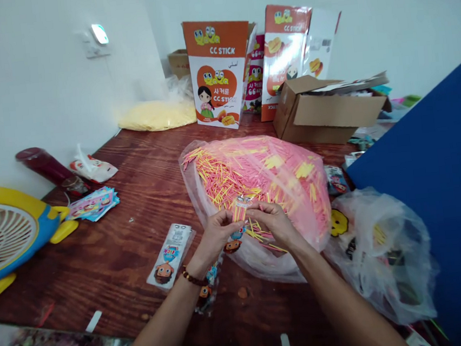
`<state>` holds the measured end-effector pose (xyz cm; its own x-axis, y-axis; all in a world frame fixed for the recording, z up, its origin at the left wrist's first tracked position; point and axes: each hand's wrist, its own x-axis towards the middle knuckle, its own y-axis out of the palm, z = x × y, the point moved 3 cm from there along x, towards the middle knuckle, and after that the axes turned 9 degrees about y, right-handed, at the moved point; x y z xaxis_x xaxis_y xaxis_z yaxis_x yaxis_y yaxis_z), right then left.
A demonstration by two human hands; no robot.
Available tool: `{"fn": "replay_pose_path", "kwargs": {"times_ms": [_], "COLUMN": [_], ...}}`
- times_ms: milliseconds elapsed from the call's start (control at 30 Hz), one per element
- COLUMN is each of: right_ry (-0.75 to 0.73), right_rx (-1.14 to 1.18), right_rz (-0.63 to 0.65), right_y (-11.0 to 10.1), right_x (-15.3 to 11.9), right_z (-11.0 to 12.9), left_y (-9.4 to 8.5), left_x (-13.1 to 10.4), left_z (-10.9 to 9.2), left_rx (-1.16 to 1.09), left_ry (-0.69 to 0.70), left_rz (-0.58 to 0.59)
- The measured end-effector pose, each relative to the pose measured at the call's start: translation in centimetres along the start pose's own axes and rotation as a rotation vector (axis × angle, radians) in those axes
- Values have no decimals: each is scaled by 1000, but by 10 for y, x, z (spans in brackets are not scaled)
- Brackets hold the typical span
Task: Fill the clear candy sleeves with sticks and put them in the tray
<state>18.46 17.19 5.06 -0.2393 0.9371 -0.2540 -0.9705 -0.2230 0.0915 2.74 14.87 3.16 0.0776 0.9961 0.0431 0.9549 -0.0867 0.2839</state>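
My left hand (pixel 217 234), with a beaded bracelet at the wrist, is closed on a small clear printed packet (pixel 233 245). A few pink and yellow sticks (pixel 240 212) show at the packet's upper part, between my two hands. My right hand (pixel 275 222) pinches at the right edge of the same packet; its fingertips are partly hidden. Just beyond and beneath both hands lies a large open plastic bag (pixel 194 198) full of loose pink and yellow sticks (pixel 218 177). A stack of flat printed packets (pixel 169 258) rests to the left, and more packets (pixel 204 292) lie under my left wrist.
A yellow and blue fan (pixel 38 251), a dark red bottle (pixel 48 169) and printed cards (pixel 95 204) are on the left. Printed cartons (pixel 217 71) and an open cardboard box (pixel 330 111) stand at the back. At right are a translucent plastic bag (pixel 385 256) and a blue panel (pixel 426 176).
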Motion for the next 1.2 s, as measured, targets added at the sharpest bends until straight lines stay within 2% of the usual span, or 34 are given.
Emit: {"fn": "replay_pose_path", "kwargs": {"times_ms": [100, 233, 400, 567, 667, 733, 833, 967, 1100, 1200], "right_ry": [36, 14, 0, -36, -75, -64, 39, 99, 71, 31], "right_rx": [4, -79, -67, -157, -196, -228, -326, -632, -1040, -1106], "right_rz": [46, -9, -47, 23, 97, 154, 217, 188, 113, 54], "right_y": [3, 7, 12, 23, 38, 50, 64, 66, 64, 54], "right_x": [1, 1, 0, 2, 9, 14, 16, 5, -9, -9], "right_z": [-3, -10, -18, -9, -3, -8, -29, -56, -57, -46], "left_y": [-1, -2, -8, -29, -49, -64, -84, -96, -92, -91], "left_x": [-1, -5, -14, -26, -35, -43, -59, -86, -104, -108], "left_z": [0, 0, 6, 1, -8, -13, -9, 16, 34, 37], "left_rx": [43, 76, 30, 166, 168, 212, 388, 763, 1104, 1175], "left_ry": [16, 24, -48, -49, -75, -77, -45, 28, 125, 146], "left_rz": [25, 29, 21, -26, -42, -58, -48, -27, -8, 9]}}
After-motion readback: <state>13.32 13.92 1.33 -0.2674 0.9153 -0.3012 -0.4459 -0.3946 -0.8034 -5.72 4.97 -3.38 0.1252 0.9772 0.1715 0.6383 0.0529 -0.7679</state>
